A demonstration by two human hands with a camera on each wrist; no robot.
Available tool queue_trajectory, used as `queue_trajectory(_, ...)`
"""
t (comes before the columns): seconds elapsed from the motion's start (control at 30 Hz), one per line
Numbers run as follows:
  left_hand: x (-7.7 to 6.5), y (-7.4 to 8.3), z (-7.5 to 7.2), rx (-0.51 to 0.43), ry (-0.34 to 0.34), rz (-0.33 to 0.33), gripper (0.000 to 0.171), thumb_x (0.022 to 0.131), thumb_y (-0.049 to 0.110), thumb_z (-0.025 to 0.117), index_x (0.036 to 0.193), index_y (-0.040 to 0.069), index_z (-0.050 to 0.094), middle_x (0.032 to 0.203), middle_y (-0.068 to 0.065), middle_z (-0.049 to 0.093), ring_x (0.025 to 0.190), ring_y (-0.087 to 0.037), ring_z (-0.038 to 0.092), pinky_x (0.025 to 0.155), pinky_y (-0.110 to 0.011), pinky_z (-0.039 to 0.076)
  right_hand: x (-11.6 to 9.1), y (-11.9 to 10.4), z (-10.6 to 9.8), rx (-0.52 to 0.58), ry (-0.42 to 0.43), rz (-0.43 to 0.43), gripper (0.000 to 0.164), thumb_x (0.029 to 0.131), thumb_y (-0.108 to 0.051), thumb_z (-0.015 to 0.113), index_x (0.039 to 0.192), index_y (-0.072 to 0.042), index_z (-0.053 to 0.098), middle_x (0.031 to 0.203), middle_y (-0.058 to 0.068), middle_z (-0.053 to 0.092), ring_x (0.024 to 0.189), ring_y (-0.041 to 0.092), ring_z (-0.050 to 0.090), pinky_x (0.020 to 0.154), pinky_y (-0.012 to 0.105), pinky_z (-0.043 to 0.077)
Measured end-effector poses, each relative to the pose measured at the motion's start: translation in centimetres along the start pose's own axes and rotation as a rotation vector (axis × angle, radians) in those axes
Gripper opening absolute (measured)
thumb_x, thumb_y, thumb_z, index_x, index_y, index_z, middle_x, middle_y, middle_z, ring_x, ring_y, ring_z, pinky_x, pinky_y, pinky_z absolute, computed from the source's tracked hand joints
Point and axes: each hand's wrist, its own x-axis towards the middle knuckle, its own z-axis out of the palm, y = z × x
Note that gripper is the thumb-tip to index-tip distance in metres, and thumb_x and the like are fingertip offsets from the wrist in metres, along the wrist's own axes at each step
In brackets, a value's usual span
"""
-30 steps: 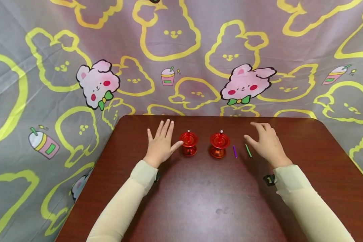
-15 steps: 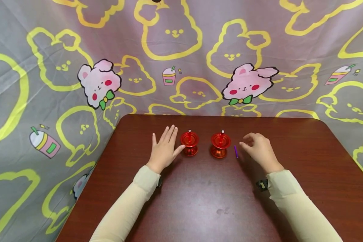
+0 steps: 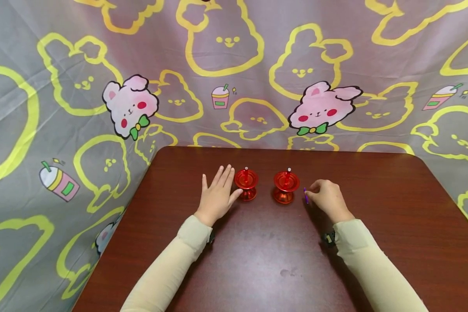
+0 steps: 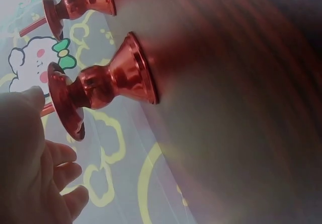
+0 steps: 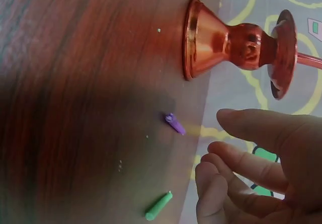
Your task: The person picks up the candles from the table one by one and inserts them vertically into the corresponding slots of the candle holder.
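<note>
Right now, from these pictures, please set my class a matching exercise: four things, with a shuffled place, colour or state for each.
1. Left hand
2. Right hand
3. Green stick
4. Table

A. Fingertips by the purple stick
B. Dark brown
C. By the left red stand, fingers extended
D. Out of sight in the head view

Pairs: 1-C, 2-A, 3-D, 4-B

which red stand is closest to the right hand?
The right-hand red stand, next to the purple stick; the left-hand red stand is beside the left hand.

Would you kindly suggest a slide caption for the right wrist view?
Right hand near a purple stick, with a green stick and shiny red stand nearby.
</note>
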Motion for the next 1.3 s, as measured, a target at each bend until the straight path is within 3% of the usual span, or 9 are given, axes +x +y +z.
queue_trajectory(0.27,0.0,0.1,0.8,-0.017,-0.011,-0.015,0.072,0.106,0.056,0.037,0.163,0.014,0.022,0.169,-0.003,0.017,0.156,-0.021,0.011,0.119,-0.067,0.003,0.2,0.1,1.0,-0.048,0.026,0.047,0.021,0.086,-0.017,0.077,0.088,0.003,0.073,0.087,0.020,0.073,0.079,0.038,0.067,0.072,0.054,0.053)
queue_trajectory(0.43,0.0,0.1,1.1,-0.014,-0.018,-0.012,0.073,0.106,0.056,0.037,0.164,0.014,0.019,0.169,-0.002,0.016,0.156,-0.020,0.011,0.119,-0.066,0.004,0.5,0.2,1.4,-0.074,0.020,0.061,0.022,0.085,-0.019,0.078,0.083,0.002,0.073,0.081,0.018,0.072,0.074,0.037,0.067,0.069,0.054,0.053)
queue_trajectory(1.3,-0.1,0.2,1.3,-0.054,0.012,0.021,0.076,0.105,0.054,0.043,0.162,0.009,0.022,0.168,-0.007,0.021,0.155,-0.021,0.015,0.120,-0.062,0.016,1.4,-0.5,1.7,-0.103,-0.052,0.110,0.027,0.086,-0.011,0.071,0.060,-0.007,0.062,0.059,0.001,0.056,0.060,0.023,0.051,0.057,0.039,0.045)
